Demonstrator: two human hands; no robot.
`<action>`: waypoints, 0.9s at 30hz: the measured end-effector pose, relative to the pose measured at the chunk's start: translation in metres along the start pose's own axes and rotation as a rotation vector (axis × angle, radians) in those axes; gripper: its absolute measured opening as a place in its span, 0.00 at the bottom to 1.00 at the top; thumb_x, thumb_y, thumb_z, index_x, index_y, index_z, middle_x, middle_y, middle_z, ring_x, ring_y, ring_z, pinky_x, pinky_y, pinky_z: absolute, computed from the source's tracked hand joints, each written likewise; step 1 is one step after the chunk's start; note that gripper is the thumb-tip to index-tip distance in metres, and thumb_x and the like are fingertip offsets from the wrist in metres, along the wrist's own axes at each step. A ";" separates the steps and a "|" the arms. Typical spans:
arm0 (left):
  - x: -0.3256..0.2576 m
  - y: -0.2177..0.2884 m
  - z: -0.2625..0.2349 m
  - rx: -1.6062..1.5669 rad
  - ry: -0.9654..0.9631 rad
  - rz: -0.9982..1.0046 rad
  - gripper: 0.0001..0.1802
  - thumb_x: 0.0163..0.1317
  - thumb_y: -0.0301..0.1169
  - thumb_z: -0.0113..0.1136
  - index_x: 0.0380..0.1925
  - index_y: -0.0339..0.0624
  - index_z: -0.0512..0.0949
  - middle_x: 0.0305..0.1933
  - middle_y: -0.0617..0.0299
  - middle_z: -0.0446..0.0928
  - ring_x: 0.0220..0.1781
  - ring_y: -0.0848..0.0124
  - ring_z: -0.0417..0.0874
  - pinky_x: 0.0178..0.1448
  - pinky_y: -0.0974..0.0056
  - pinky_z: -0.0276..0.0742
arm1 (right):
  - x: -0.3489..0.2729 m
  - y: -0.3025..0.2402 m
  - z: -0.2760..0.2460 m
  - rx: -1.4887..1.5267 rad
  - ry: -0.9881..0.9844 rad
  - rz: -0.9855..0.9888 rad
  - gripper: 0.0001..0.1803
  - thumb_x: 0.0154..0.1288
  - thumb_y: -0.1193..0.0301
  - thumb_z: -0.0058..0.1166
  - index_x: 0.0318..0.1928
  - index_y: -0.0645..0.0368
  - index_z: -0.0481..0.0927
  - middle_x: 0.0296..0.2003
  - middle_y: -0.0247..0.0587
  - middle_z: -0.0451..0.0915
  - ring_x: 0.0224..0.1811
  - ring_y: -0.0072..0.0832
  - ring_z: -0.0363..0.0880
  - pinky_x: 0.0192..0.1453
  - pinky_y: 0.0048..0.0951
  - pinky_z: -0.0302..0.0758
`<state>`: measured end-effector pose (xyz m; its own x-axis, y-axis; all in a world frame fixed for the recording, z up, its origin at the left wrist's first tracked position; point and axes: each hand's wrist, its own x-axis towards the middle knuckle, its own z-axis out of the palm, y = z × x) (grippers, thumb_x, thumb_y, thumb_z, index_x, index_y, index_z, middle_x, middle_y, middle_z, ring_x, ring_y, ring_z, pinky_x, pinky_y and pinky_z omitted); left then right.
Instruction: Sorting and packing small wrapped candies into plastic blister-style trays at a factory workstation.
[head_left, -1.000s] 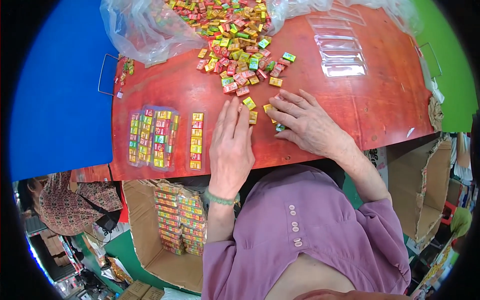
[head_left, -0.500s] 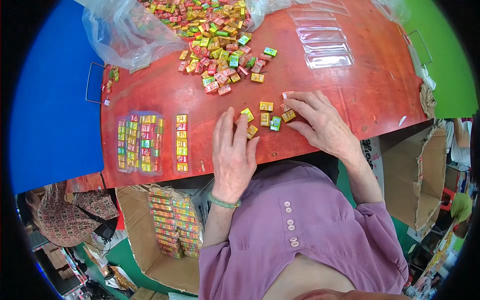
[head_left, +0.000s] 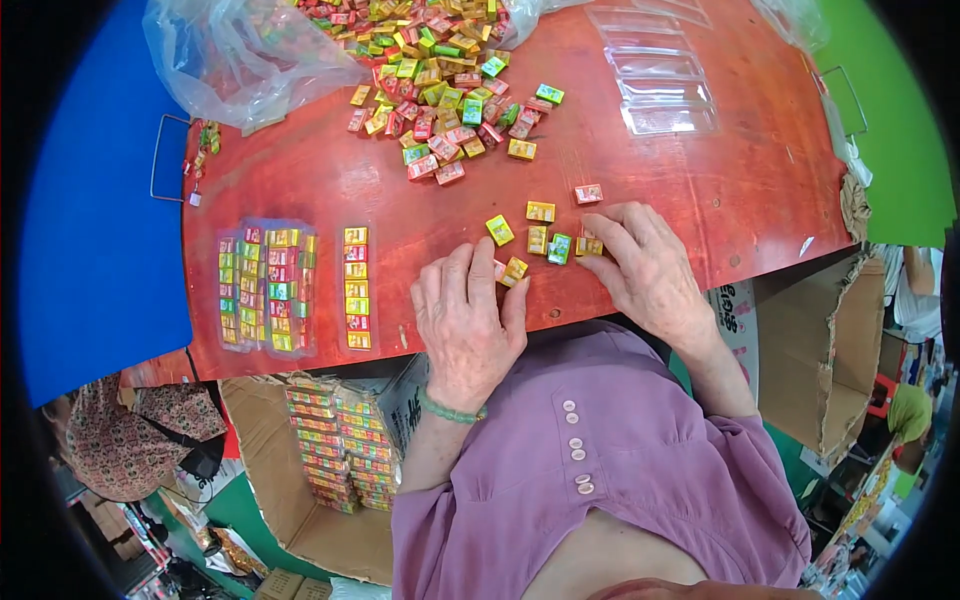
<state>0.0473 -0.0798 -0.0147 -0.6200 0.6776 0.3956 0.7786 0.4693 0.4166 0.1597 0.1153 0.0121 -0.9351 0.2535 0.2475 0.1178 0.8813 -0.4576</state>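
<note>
My left hand (head_left: 468, 318), with a green bead bracelet, rests at the table's near edge. Its thumb and forefinger close around a small yellow box (head_left: 514, 271) and a partly hidden reddish one beside it. Thumb and fingertips of my right hand (head_left: 650, 275) pinch another small yellow-orange box (head_left: 589, 246). Between the hands lie a green box (head_left: 559, 249), a yellow-green box (head_left: 499, 230) and two orange-yellow boxes, one upright (head_left: 537, 240) and one crosswise (head_left: 541, 211). A red-pink box (head_left: 588, 194) lies just beyond my right fingers.
A heap of small coloured boxes (head_left: 440, 95) spills from a clear plastic bag (head_left: 245, 70). Filled strips (head_left: 267, 290) and a single row (head_left: 356, 290) lie at left; clear plastic trays (head_left: 665, 90) at far right. Below the table stand cartons (head_left: 375, 545), one with packed strips.
My right hand has drawn back from the red-pink box and closed on a yellow-orange one. My left hand has closed in around the box near its thumb. The view has shifted slightly.
</note>
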 end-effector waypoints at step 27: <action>0.006 -0.012 -0.019 -0.136 -0.184 0.029 0.25 0.58 0.31 0.74 0.56 0.36 0.81 0.45 0.55 0.77 0.45 0.56 0.78 0.47 0.52 0.77 | 0.019 0.022 -0.032 0.277 -0.365 0.071 0.21 0.62 0.78 0.67 0.56 0.60 0.82 0.52 0.45 0.77 0.50 0.44 0.84 0.51 0.40 0.82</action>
<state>0.0321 -0.0921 -0.0020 -0.5601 0.7872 0.2583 0.7679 0.3763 0.5184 0.1548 0.1521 0.0342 -0.9902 0.1087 -0.0871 0.1388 0.7146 -0.6856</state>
